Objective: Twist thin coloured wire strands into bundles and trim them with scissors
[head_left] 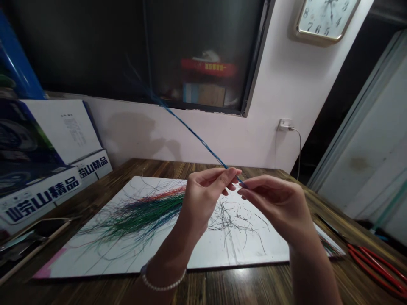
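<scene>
A thin bundle of blue strands [199,137] slants up to the left from my hands, its far end fanning out and blurred before the dark window. My left hand [210,186] pinches the bundle near its lower end between thumb and fingers. Just to the right, my right hand [278,199] grips the short end at its fingertips. Beneath them lies a white board [197,258]. On its left half is a loose pile of green, red and blue strands [149,212], partly hidden behind my left arm. Dark short clippings [229,218] are scattered between my forearms.
Red-handled scissors [375,262] lie at the right on the wooden table [222,288]. Boxes with printed lettering [47,190] stand on the left. Behind are a wall with a socket [284,124], a clock [327,19] and a window [95,51].
</scene>
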`<state>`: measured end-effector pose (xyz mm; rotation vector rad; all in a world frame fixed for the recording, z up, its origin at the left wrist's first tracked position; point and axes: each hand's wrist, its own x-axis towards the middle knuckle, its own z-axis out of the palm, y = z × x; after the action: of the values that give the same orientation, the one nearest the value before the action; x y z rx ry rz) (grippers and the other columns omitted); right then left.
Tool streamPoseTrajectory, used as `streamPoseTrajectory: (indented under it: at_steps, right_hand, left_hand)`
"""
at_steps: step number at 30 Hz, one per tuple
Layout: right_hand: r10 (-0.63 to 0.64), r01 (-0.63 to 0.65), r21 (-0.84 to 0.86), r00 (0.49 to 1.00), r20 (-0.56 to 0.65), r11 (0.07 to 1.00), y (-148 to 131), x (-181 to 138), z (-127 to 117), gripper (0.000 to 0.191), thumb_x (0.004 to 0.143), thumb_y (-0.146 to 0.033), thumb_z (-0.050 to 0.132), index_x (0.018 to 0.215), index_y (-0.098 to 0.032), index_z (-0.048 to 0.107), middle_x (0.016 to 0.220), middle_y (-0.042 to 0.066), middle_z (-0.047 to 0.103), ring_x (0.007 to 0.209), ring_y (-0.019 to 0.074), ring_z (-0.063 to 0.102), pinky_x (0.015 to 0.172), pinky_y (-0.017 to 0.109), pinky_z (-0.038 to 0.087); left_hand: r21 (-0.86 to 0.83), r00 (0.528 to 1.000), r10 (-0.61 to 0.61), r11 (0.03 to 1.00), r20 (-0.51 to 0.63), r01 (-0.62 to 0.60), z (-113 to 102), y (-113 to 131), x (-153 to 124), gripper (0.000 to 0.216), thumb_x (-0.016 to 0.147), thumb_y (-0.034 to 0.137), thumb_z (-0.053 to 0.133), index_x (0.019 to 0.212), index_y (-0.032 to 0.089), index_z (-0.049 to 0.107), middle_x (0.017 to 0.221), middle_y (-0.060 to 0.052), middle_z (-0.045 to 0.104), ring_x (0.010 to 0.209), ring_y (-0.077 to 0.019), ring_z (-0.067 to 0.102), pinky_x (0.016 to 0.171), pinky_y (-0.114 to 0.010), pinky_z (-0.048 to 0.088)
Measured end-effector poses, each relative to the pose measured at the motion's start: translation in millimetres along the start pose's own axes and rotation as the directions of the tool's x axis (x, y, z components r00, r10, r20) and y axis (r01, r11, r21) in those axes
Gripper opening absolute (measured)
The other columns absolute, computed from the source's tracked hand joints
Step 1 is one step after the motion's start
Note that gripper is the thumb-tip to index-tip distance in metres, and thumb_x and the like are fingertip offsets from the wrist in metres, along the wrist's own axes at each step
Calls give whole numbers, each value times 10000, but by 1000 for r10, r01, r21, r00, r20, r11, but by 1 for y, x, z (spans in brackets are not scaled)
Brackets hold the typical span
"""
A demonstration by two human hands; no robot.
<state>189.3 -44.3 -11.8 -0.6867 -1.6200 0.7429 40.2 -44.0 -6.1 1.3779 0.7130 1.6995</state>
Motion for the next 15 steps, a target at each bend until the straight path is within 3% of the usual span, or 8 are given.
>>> streamPoseTrajectory:
  at_steps: [5,11,15]
  right_hand:
    - [-192,164,-225,975,-109,961,-4,-4,5,112,743,-134,711,830,-202,693,780,0,714,703,135,654,659,264,554]
    - [-449,353,-428,882,-145,832,-4,-7,7,140,766,-97,680,834,-220,683,753,-14,697,647,129,617,599,280,513]
    - [-529,439,-490,847,-55,753,-5,-6,5,207,802,-50,611,822,-244,678,759,4,684,709,165,619,625,314,493]
  left_hand:
    - [34,998,50,998,-26,-49,0,1,-2,124,814,275,665,746,196,732,645,15,689,569,-50,610,523,-125,458]
    - [37,997,60,998,-49,-59,2,4,-5,133,819,281,661,740,197,727,645,13,704,584,-60,647,513,-120,471]
    - [56,998,55,997,-26,-54,0,6,-6,143,822,292,654,741,195,722,655,4,716,590,-85,670,497,-145,475]
